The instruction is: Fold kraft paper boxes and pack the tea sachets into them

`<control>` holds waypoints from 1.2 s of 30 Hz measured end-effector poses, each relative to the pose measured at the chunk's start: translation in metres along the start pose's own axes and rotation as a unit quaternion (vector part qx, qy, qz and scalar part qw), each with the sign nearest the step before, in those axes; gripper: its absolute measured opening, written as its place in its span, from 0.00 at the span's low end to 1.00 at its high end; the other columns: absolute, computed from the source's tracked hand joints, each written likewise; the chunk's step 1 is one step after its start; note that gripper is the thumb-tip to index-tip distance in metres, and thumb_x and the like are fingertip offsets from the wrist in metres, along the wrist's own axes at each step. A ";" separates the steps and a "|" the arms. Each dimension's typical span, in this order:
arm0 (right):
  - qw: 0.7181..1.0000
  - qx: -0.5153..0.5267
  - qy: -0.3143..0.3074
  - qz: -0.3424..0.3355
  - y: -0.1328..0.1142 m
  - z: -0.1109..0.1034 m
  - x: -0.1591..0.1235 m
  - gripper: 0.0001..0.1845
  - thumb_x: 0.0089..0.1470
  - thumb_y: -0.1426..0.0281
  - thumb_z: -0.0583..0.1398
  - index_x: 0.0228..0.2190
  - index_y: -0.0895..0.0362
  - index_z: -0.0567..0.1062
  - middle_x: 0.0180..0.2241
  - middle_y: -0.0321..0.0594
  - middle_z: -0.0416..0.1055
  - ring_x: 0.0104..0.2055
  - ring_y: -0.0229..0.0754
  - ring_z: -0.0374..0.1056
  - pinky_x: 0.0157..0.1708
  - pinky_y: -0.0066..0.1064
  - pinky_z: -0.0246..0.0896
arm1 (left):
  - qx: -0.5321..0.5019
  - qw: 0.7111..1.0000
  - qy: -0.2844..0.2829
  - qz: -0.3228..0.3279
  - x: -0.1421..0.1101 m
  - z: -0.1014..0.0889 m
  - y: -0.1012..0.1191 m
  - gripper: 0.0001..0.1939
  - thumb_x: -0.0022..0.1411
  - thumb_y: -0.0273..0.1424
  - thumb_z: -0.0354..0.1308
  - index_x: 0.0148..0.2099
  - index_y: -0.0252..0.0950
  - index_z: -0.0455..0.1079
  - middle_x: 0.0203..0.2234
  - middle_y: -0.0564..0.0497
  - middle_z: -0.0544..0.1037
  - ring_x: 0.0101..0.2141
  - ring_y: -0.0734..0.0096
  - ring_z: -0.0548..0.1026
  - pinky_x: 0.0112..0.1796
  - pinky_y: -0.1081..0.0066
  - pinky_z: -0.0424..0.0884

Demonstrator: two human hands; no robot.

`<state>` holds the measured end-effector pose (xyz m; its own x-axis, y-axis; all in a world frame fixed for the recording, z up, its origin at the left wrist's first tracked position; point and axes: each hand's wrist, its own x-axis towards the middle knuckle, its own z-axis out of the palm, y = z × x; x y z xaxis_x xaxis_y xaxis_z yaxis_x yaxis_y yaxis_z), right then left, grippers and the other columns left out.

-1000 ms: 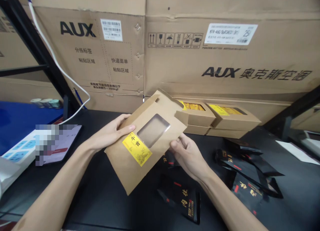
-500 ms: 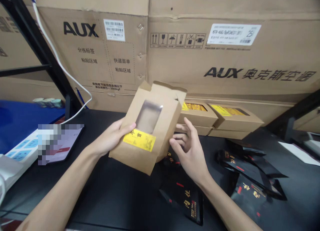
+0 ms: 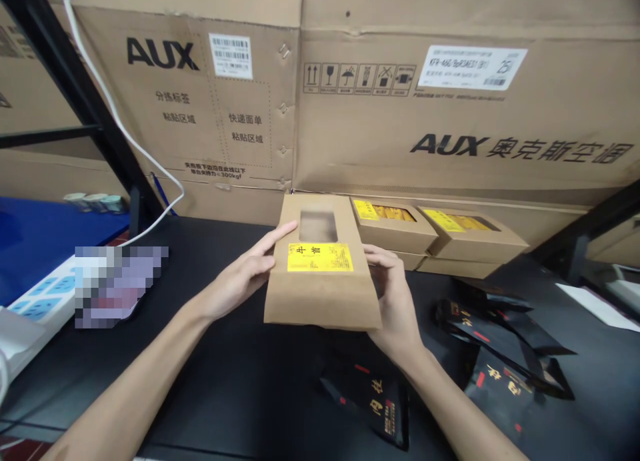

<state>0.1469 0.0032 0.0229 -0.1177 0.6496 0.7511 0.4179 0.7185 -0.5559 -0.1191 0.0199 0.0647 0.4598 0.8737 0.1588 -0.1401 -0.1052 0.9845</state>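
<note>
A brown kraft box with a clear window and a yellow label is held between my hands above the black table. My left hand grips its left side, thumb along the top edge. On the right side, my right hand has its fingers closed against the box wall; part of them is hidden behind it. Through the window only plain brown shows. Below lies a black tea pouch with gold characters. Several more black pouches lie in a loose pile to the right.
Stacked kraft boxes with yellow contents, one in the middle and one farther right, stand at the back. Large AUX cartons form the rear wall. At left are a white power strip, a cable and a blurred phone-like object.
The box has turned from a tilt to face me squarely and its far flaps no longer stand up. My right hand, earlier loose beside it, now grips its right side.
</note>
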 end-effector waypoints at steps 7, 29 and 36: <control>0.999 0.018 -0.006 0.031 -0.007 0.000 0.002 0.23 0.54 0.70 0.68 0.48 0.51 0.65 0.55 0.48 0.68 0.54 0.46 0.73 0.49 0.41 0.75 | 0.145 0.989 -0.006 0.017 -0.003 -0.007 0.009 0.46 0.56 0.33 0.71 0.73 0.54 0.56 0.77 0.51 0.43 0.73 0.45 0.49 0.67 0.47 0.58; 0.959 -0.210 -0.144 -0.125 -0.020 -0.015 0.004 0.48 0.61 0.67 0.64 0.73 0.40 0.47 0.68 0.48 0.62 0.65 0.55 0.66 0.54 0.48 0.77 | 0.057 0.998 0.026 0.030 -0.001 -0.016 0.005 0.37 0.53 0.37 0.74 0.65 0.52 0.70 0.73 0.48 0.58 0.69 0.42 0.61 0.65 0.52 0.63; 0.955 -0.240 -0.091 -0.146 -0.016 -0.013 0.002 0.36 0.64 0.71 0.61 0.68 0.38 0.60 0.66 0.48 0.62 0.62 0.54 0.70 0.51 0.50 0.79 | 0.028 0.999 -0.033 0.025 -0.002 -0.018 0.005 0.37 0.53 0.32 0.73 0.65 0.54 0.70 0.72 0.47 0.59 0.70 0.41 0.59 0.62 0.52 0.68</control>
<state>0.1514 -0.0105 0.0375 -0.4296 0.5024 0.7504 0.7023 0.7082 -0.0720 -0.1370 0.0260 0.0679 0.5107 0.8335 0.2107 -0.1155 -0.1763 0.9775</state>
